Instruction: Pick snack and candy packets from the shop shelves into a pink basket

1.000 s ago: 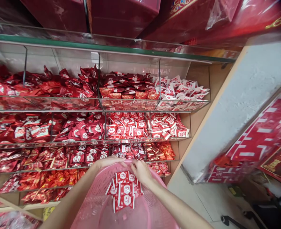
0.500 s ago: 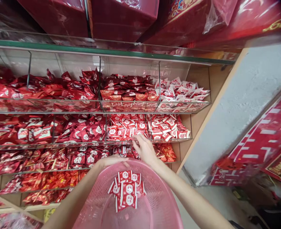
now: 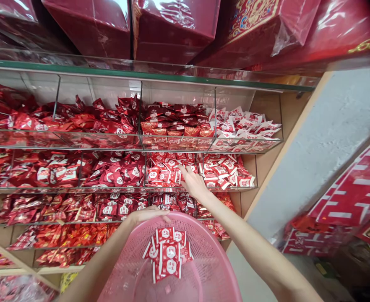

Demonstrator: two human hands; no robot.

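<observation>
My left hand [image 3: 147, 214] grips the far rim of a pink plastic basket [image 3: 218, 256], its fingers over the edge. Inside the basket lies a small pile of red-and-white printed packets [image 3: 170, 253]. Beyond the rim, my right hand [image 3: 194, 183] reaches into a shelf compartment of similar red-and-white packets [image 3: 161, 175]. Its fingers are stretched out and apart over the packets, and no packet shows in its grasp. The fingertips seem to touch the packets at the compartment's right side.
Glass-fronted shelves [image 3: 115, 191] hold rows of red packets, split by clear dividers. Large red boxes [image 3: 172, 33] sit on the glass shelf above. A white wall [image 3: 323, 142] and red hanging packages [image 3: 355, 193] are on the right.
My right hand has moved from the compartment's front edge farther in over the packets. My left hand still holds the basket rim. The view has shifted slightly.
</observation>
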